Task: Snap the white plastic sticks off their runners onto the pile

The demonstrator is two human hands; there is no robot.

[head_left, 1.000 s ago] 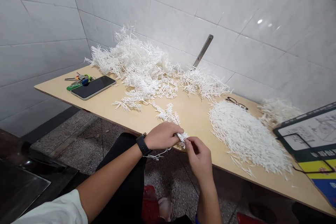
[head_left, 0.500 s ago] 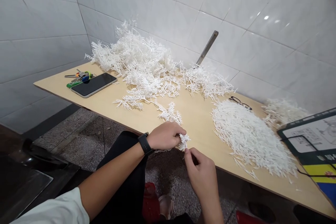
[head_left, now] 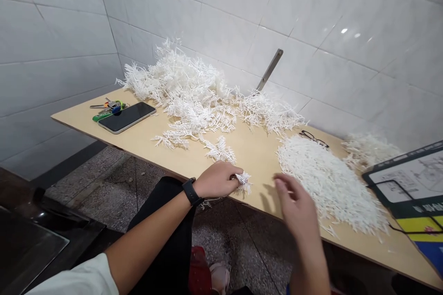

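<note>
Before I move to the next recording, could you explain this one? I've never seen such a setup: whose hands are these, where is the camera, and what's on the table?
There is no machine here: a person works with two bare hands. The single view comes from a camera worn on that person's head, looking forward and down.

The left hand, with a black watch on its wrist, holds a small bunch of white, branching strands. The right hand is apart from it and blurred; I can't tell whether it holds anything.

On the light wood-coloured tabletop lie a large, tangled white heap, a flatter pile of short white pieces, a black-screened phone, metal keys with coloured tags and dark-framed eyeglasses.
</note>
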